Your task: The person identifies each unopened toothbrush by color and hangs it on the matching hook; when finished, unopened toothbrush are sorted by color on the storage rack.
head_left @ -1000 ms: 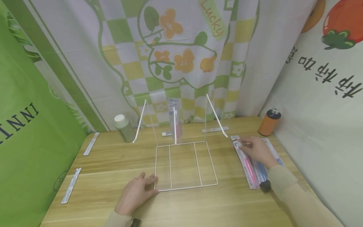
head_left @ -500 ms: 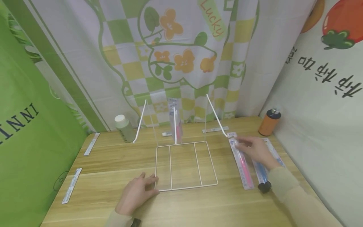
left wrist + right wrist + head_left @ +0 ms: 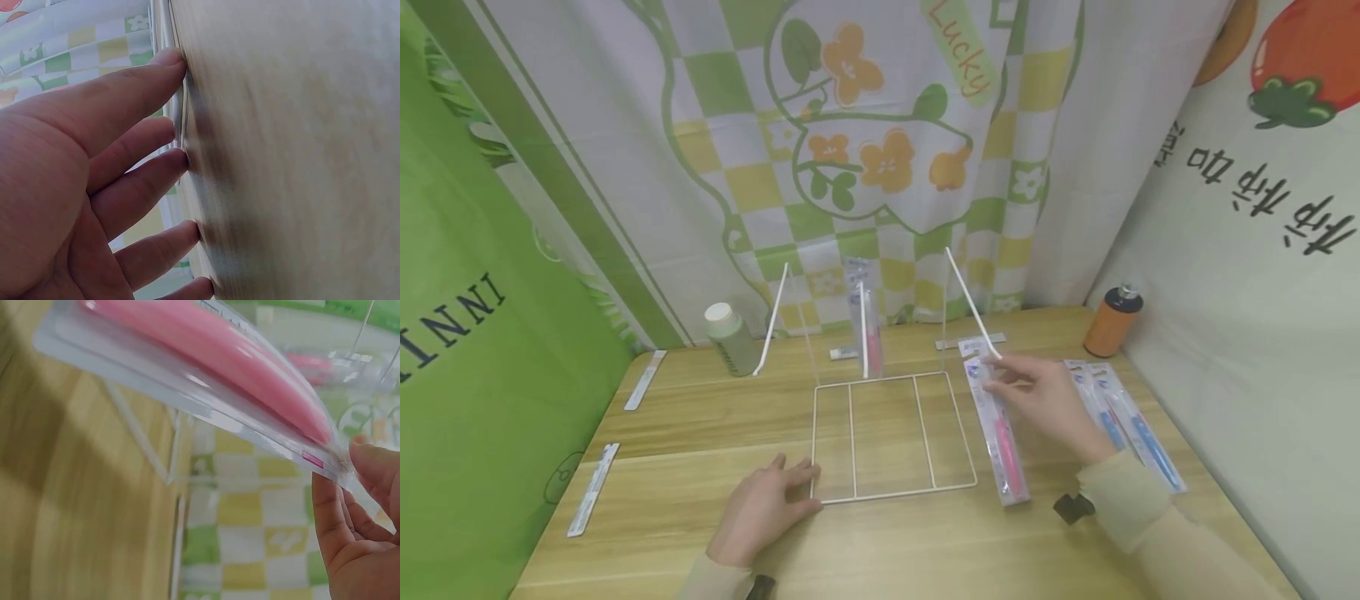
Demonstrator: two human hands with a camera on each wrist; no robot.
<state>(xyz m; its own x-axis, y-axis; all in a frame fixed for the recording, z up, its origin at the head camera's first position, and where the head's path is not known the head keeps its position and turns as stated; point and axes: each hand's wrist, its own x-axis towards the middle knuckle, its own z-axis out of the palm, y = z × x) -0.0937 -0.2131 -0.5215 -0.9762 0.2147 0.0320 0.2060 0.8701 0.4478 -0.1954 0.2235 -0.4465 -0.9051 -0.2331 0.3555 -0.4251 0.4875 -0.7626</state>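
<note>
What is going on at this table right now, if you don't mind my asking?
A person sits at a wooden table with a clear, white-edged divider rack in front of them. Their left hand rests flat at the rack's near left corner, fingertips touching its edge. Their right hand pinches the top of a packaged pink toothbrush just right of the rack. Two packaged blue toothbrushes lie further right.

My left hand [image 3: 765, 510] lies flat, palm down, near and left of centre, fingers straight and slightly spread, tips pressed down. My right hand [image 3: 1043, 402] reaches farther out on the right, forearm angled in from the near right, fingers curled with thumb and fingertips [image 3: 375, 464] pinched together.
</note>
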